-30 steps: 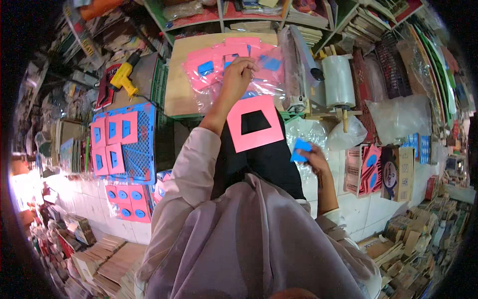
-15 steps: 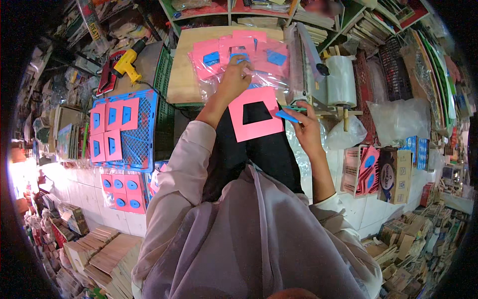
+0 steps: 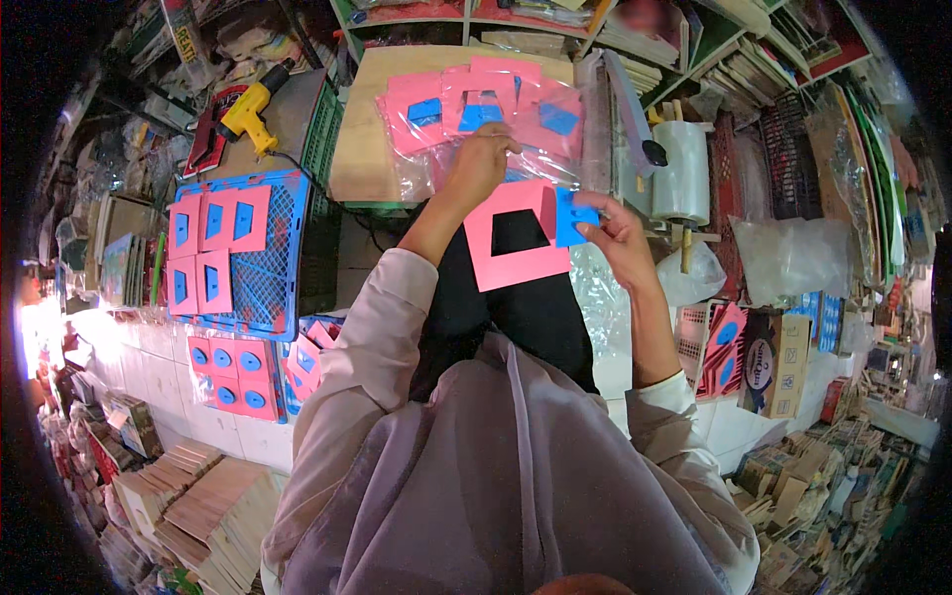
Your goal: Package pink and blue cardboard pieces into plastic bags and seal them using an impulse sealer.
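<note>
A pink square board [image 3: 521,273] with a trapezoid cut-out lies over my thighs. At its right edge my right hand [image 3: 623,238] pinches a blue trapezoid piece [image 3: 569,220], held upright with its face showing. My left hand [image 3: 482,164] is above the board, at the near edge of a pile of pink boards [image 3: 405,107] in clear plastic. Its fingers are curled closed, and what they grip, if anything, is hidden. Just beyond those fingertips sits another blue trapezoid piece [image 3: 482,116] on a pink board.
On the left, a blue crate [image 3: 260,288] carries several pink boards with blue trapezoids. Beyond it lies a yellow heat gun [image 3: 248,117]. Below are pink boards with blue ovals [image 3: 233,369]. A plastic roll [image 3: 680,174] and a white basket [image 3: 690,337] stand right.
My right hand has turned the blue trapezoid piece upright, face outward, beside the board. My left hand has drawn back slightly from the blue piece on the pile, its fingers now curled.
</note>
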{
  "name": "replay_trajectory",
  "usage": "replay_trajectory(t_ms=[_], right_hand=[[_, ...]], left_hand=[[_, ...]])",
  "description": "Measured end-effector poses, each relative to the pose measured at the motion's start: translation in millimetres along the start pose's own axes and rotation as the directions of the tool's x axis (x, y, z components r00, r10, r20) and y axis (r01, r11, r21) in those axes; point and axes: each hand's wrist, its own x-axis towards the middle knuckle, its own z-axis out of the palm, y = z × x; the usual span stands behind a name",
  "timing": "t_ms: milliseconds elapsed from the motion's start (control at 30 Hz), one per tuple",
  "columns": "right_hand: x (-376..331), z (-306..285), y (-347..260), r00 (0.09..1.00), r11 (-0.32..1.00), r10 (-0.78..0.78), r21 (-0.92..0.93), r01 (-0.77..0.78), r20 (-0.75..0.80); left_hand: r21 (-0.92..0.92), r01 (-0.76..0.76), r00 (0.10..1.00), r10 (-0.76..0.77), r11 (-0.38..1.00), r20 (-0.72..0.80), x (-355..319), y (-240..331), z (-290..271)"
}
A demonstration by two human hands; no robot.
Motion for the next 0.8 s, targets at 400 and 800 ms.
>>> replay_trajectory(t_ms=[400,800], right_hand=[[64.2,29.5,-9.6,0.839,0.886,0.047,-0.411,0.216,0.542],[32.9,34.0,22.7,0.897,0.652,-0.442,-0.693,0.306,-0.02]], left_hand=[[0.027,0.013,0.99,-0.017,1.0,0.137,3.4,3.7,4.6],[-0.033,0.019,1.0,-0.018,0.999,0.006,-0.6,8.9,5.9]])
